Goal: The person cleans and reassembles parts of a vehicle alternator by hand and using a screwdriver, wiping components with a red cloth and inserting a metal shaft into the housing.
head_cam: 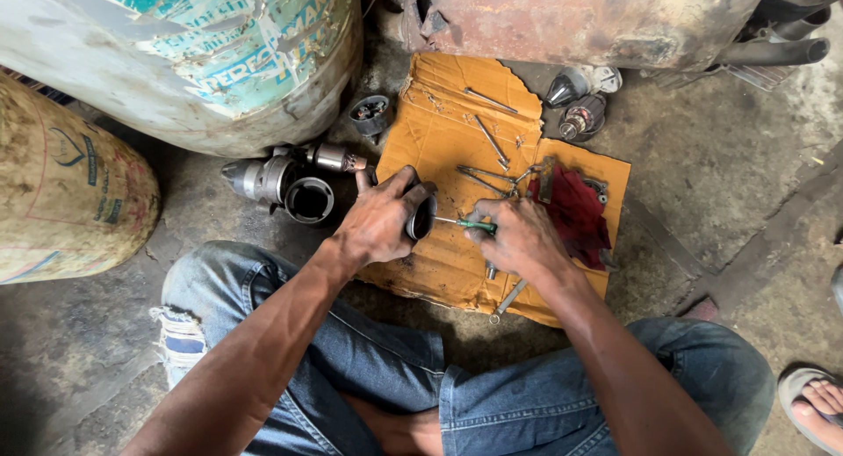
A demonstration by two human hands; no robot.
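My left hand (pixel 379 219) grips a dark round metal housing (pixel 422 219), held on its side over a sheet of orange cardboard (pixel 439 131). My right hand (pixel 520 236) holds a green-handled screwdriver (pixel 470 223) whose tip points into the open end of the housing. Both hands hover just above the cardboard, in front of my knees in blue jeans.
Pliers (pixel 492 177), long bolts (pixel 490 140), a wrench (pixel 507 300) and a red rag (pixel 575 212) lie on the cardboard. Motor parts (pixel 285 182) sit to the left, others (pixel 580 113) at the back right. Large drums (pixel 202 61) and a rusty tank (pixel 580 17) stand around. Someone's sandalled foot (pixel 812 401) is at right.
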